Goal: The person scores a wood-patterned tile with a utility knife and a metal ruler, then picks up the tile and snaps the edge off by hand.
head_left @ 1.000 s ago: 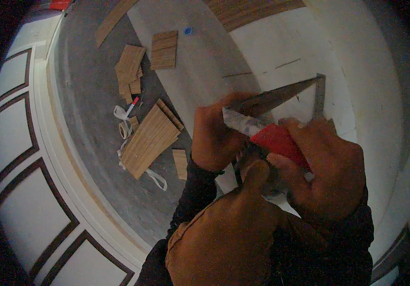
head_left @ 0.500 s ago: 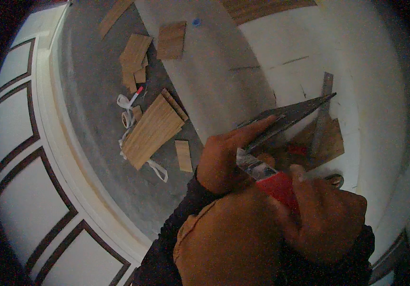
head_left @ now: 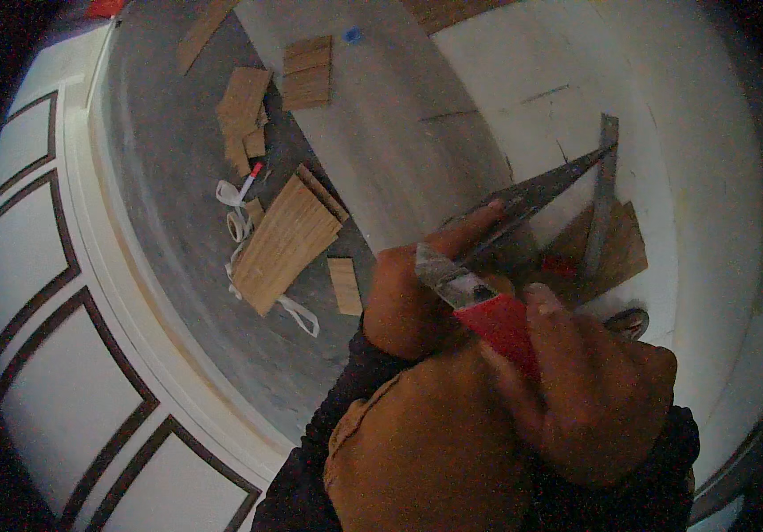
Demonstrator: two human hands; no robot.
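Observation:
My left hand (head_left: pixel 399 306) is closed around the near end of a thin, dark plank (head_left: pixel 546 191), which tilts up and away to the right with its edge toward me. In my right hand (head_left: pixel 599 390) is a red utility knife (head_left: pixel 499 330), its metal nose and blade pointing up and left. The blade end appears just in front of my left hand; whether it touches the plank I cannot tell. Both hands are above my knee (head_left: pixel 435 434) in brown trousers. The fingers of my left hand under the plank are partly hidden.
A metal ruler (head_left: pixel 606 177) lies by a wood-pattern piece (head_left: pixel 625 239) on the right, near a small red object (head_left: pixel 559 264). Stacked wood-look planks (head_left: pixel 288 239), offcuts (head_left: pixel 244 102), white strapping (head_left: pixel 300 316) and a red-tipped marker (head_left: pixel 251 180) lie left. A panelled wall (head_left: pixel 62 293) runs along the left.
The utility knife and my right hand have shifted slightly up and left, past the plank's near edge. The plank's far tip sits a little higher, and my view has shifted slightly.

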